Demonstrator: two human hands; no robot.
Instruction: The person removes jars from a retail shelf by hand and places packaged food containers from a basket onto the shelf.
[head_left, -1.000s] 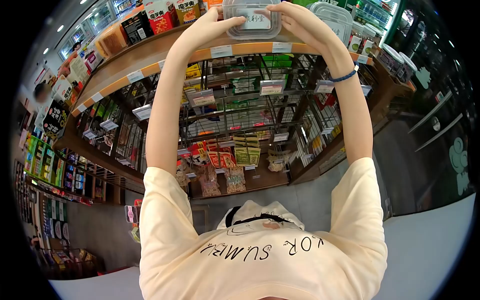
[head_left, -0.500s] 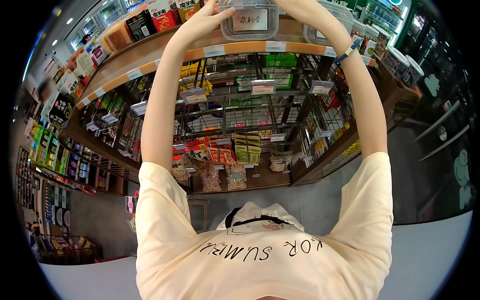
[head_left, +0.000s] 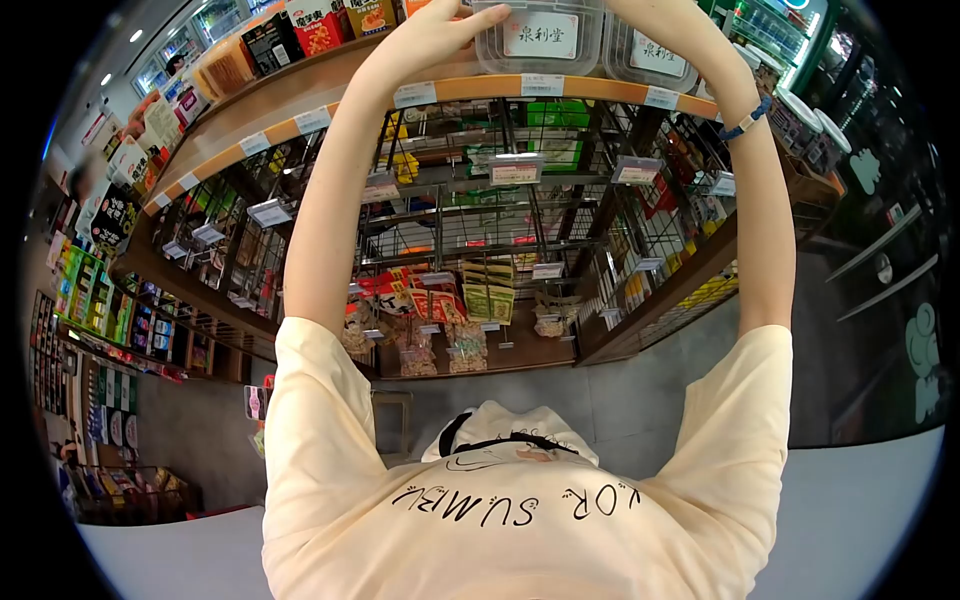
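Observation:
A clear plastic tub [head_left: 540,36] with a white label bearing dark characters is on the upper wooden shelf, near its front edge. My left hand [head_left: 440,32] closes on its left side, the thumb over the upper corner; the other fingertips are partly out of frame. At the tub's upper right is my right hand [head_left: 655,12], its fingers cut off by the frame's top. A second clear tub [head_left: 652,62] with a similar label stands close beside the first, partly behind my right hand and wrist.
The wooden shelf [head_left: 330,90] carries price tags along its front. Boxed snacks [head_left: 315,28] and bread [head_left: 222,68] line its left part. White-lidded jars [head_left: 815,130] stand at right. Below are wire racks with hanging snack bags [head_left: 488,300]. A dark glass panel [head_left: 870,260] is at far right.
The first tub has moved right along the shelf, up beside the second tub. Both hands have moved right with it, and my left thumb has shifted from its front toward its upper left corner.

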